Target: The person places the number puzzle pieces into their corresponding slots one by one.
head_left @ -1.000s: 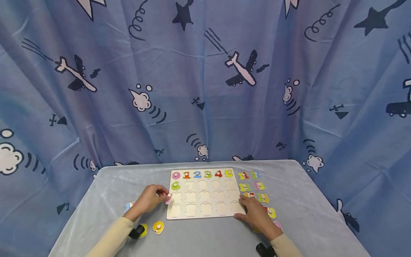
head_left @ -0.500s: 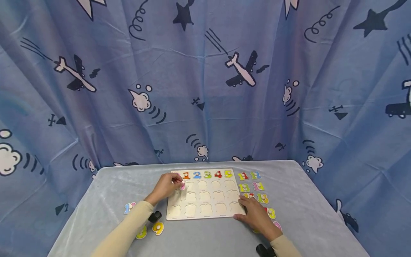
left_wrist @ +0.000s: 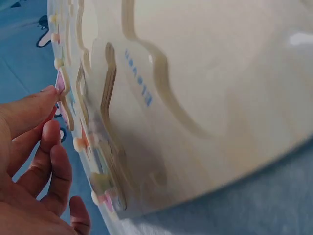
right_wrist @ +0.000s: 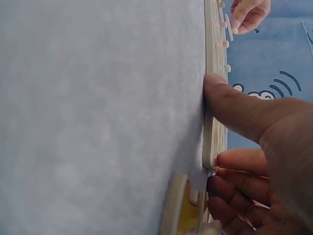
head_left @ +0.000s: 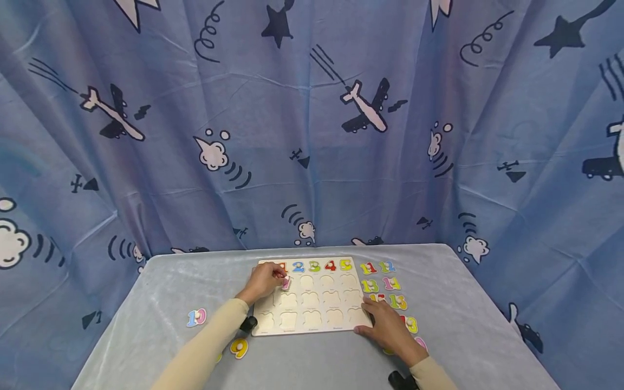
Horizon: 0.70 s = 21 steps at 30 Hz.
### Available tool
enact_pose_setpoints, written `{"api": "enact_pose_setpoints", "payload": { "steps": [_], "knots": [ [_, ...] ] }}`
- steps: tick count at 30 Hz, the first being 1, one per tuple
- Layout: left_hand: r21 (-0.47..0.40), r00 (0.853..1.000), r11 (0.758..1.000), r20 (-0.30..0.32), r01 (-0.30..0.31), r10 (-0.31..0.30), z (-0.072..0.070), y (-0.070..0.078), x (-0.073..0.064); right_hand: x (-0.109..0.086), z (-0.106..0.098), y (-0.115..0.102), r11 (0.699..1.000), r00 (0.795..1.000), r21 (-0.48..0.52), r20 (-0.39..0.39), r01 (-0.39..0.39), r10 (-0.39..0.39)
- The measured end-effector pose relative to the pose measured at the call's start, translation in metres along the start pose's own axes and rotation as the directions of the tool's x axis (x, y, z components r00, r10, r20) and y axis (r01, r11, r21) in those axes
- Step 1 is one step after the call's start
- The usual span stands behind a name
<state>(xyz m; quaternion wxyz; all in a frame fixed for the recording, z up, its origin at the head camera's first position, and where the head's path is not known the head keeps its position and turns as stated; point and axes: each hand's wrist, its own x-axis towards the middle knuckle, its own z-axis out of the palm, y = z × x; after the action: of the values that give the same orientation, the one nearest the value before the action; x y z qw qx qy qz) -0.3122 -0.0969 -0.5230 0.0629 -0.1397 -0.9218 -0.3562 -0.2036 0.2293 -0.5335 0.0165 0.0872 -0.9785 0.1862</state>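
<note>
In the head view, a pale wooden number puzzle board (head_left: 298, 331) lies on the table. My left hand (head_left: 264, 281) pinches a pink number piece (head_left: 286, 283) between thumb and forefinger above the second row, by its second recess. The left wrist view shows this pink piece (left_wrist: 60, 84) tilted at the fingertips; its numeral is hard to make out. At the board's front right corner, my right hand (head_left: 388, 323) holds the edge, thumb (right_wrist: 220, 93) on the front side and fingers at the right side. Pieces 1 to 5 sit in the top row (head_left: 314, 266); the left hand hides the board's upper left.
Several loose number pieces, among them 11 (head_left: 369, 268) and 14 (head_left: 391, 283), lie right of the board, some partly under my right hand. On the left are a 10 (head_left: 197, 317) and a yellow 9 (head_left: 239, 348). A blue patterned curtain (head_left: 312, 135) hangs behind the table.
My left hand has carried the pink piece from the board's left edge rightward and up over the second row. The right hand stays at the board's corner.
</note>
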Motion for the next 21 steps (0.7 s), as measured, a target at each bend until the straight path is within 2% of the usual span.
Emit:
{"api": "enact_pose_setpoints", "payload": {
  "steps": [5,10,21],
  "knots": [
    [0.051,1.0,0.999,-0.008,-0.003,0.004,0.006,-0.001,0.001,0.001,0.001,0.0,1.0,1.0,-0.006,-0.013,0.01,-0.01],
    [0.036,1.0,0.999,-0.007,0.023,-0.023,0.01,-0.001,0.003,0.001,0.002,0.001,1.0,1.0,-0.007,-0.014,0.017,-0.017],
    [0.029,1.0,0.999,-0.017,0.014,-0.013,0.014,-0.002,0.005,0.0,0.003,0.001,1.0,1.0,-0.01,-0.022,0.015,-0.016]
  ]
}}
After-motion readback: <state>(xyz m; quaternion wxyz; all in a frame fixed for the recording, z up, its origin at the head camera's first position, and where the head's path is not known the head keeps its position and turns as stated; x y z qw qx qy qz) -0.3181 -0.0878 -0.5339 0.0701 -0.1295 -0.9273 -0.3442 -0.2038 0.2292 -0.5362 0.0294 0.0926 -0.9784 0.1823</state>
